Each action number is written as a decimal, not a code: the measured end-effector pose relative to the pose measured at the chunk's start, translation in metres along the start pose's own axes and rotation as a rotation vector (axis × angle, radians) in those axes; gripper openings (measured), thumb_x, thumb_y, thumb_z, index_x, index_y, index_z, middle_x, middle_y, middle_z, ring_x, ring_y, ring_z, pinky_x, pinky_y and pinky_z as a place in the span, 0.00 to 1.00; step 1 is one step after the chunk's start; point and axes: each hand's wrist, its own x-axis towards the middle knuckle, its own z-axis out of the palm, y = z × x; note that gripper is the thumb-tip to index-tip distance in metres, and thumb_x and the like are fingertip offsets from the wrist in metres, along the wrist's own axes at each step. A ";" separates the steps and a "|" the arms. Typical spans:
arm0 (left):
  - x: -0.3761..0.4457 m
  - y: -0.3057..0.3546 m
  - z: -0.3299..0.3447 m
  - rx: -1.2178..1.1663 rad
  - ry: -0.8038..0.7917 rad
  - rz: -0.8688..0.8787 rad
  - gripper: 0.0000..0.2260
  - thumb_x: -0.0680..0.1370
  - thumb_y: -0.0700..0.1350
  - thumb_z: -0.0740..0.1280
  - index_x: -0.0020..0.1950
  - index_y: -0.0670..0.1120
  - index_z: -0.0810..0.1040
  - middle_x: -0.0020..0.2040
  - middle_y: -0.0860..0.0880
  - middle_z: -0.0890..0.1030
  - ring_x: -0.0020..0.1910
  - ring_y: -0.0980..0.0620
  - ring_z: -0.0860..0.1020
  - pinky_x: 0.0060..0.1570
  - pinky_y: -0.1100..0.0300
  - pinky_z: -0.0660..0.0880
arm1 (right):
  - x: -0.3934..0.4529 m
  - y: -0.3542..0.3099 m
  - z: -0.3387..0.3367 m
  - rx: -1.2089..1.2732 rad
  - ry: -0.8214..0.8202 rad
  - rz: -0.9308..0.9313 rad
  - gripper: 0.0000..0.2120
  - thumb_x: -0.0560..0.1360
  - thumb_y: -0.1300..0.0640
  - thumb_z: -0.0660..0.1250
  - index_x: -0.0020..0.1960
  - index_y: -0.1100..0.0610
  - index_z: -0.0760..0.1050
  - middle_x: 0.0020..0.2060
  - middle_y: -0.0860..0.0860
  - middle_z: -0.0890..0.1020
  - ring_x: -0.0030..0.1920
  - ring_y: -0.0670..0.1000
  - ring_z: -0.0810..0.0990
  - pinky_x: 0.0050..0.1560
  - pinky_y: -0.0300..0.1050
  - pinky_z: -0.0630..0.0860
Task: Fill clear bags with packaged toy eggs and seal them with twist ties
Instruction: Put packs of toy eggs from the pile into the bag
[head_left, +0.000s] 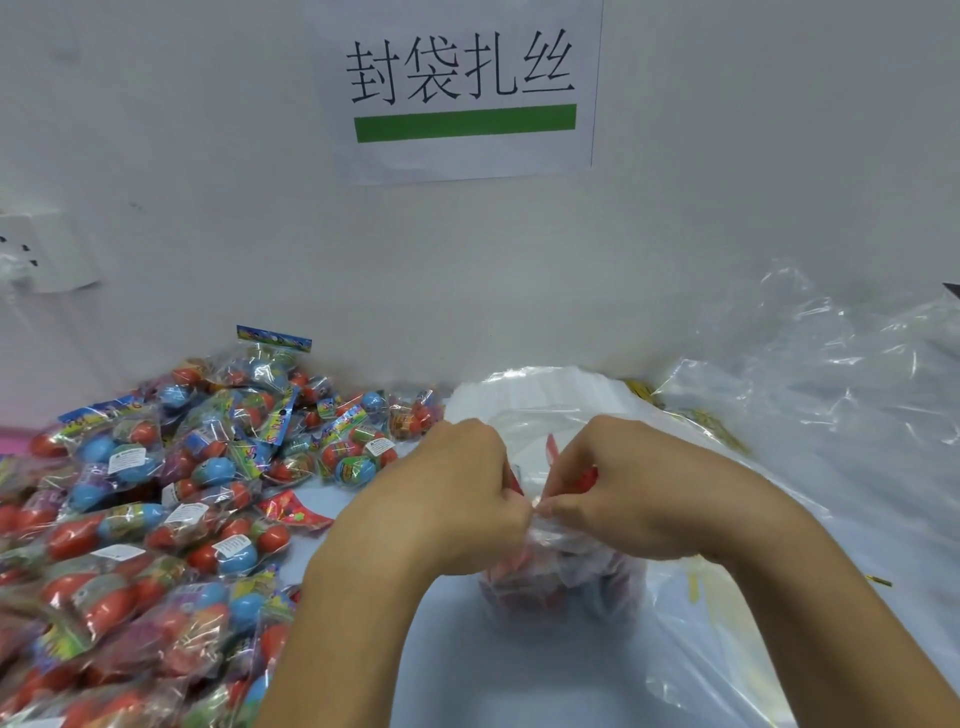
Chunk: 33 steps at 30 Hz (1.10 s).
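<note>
A clear bag (563, 582) holding packaged toy eggs sits on the table right in front of me. My left hand (457, 493) and my right hand (618, 488) meet above it, fingers curled, both pinching the gathered neck of the bag. Whether a twist tie is between the fingertips I cannot tell. A large heap of packaged toy eggs (156, 509), red and blue in printed clear wrappers, covers the table to the left.
A stack of flat clear bags (540, 395) lies behind my hands. Gold twist ties (701, 421) lie at the back right, a few (696, 582) by my right wrist. Big loose plastic sheeting (831, 415) fills the right. The wall carries a paper sign (462, 88) and a socket (47, 249).
</note>
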 end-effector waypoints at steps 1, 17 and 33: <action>0.001 0.000 0.002 -0.004 -0.016 -0.002 0.13 0.75 0.50 0.62 0.42 0.44 0.83 0.47 0.47 0.81 0.46 0.44 0.81 0.45 0.46 0.80 | 0.000 0.000 -0.001 0.016 -0.018 -0.014 0.09 0.77 0.52 0.69 0.39 0.46 0.84 0.32 0.41 0.80 0.34 0.41 0.76 0.34 0.33 0.70; 0.007 0.025 0.017 -0.001 0.198 -0.054 0.17 0.72 0.42 0.64 0.30 0.47 0.58 0.31 0.43 0.62 0.43 0.42 0.72 0.33 0.47 0.71 | -0.018 -0.006 -0.014 -0.213 0.159 0.181 0.14 0.74 0.64 0.61 0.55 0.53 0.79 0.49 0.53 0.76 0.43 0.53 0.78 0.44 0.46 0.79; 0.011 0.023 0.023 -0.085 0.158 0.086 0.12 0.78 0.45 0.66 0.57 0.60 0.75 0.57 0.55 0.70 0.60 0.52 0.69 0.55 0.52 0.74 | -0.019 0.002 -0.022 -0.190 0.049 0.160 0.17 0.74 0.63 0.59 0.54 0.51 0.82 0.53 0.49 0.83 0.51 0.51 0.82 0.55 0.49 0.81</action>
